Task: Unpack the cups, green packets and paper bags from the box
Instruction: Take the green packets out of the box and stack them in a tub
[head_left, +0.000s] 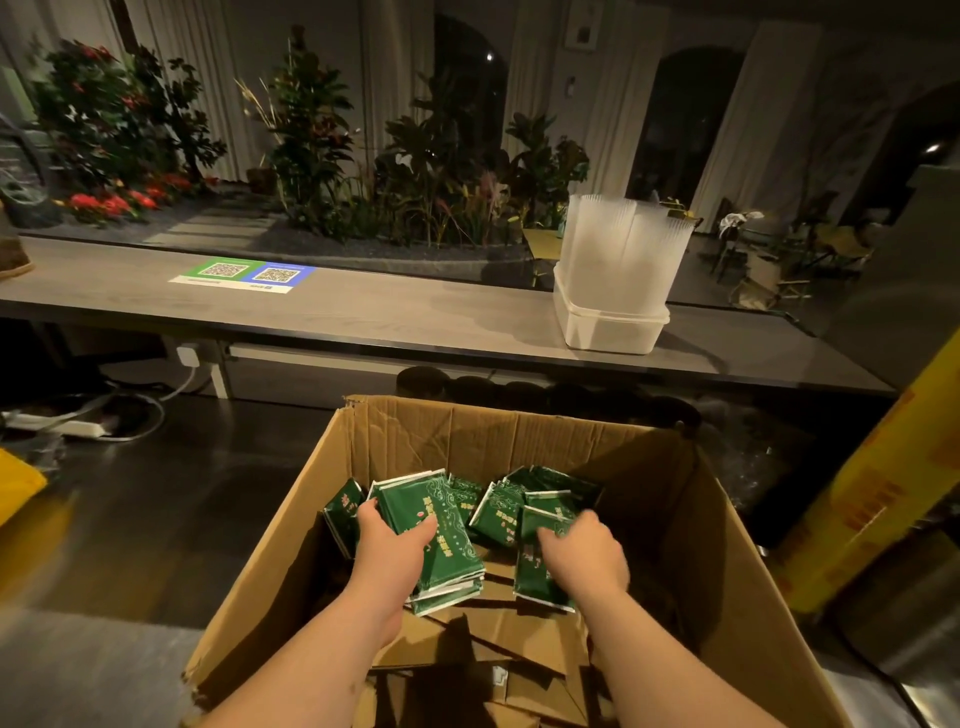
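Grey wood-grain worktop (363, 317) runs across our view from nine o'clock to three o'clock, with a bed of leafy plants (311, 130) and red flowers behind it. Below it, filling the six o'clock half, the open cardboard box (675, 519) stands with its flaps up on a dark floor. At four o'clock a tall yellow pack (857, 519) rises near the box's right wall.

On the worktop at two o'clock a white tub (608, 332) holds upright stacks of clear cups (623, 244). At ten o'clock on the same worktop lies a green and blue QR-code card (241, 274).

Inside the box, green packets (498, 512) are heaped toward the twelve o'clock side of its floor, on flat brown sheets (498, 639). Whether those sheets are the paper bags we cannot tell.

Our left hand (389, 540) grips a stack of the packets at the heap's nine o'clock side. The thumb lies across the top face and the fingers (370, 506) curl round the far edge. Our right hand (587, 556) rests on packets at the three o'clock side. Its fingers are bent downward and blurred, so we cannot tell whether they grip anything.
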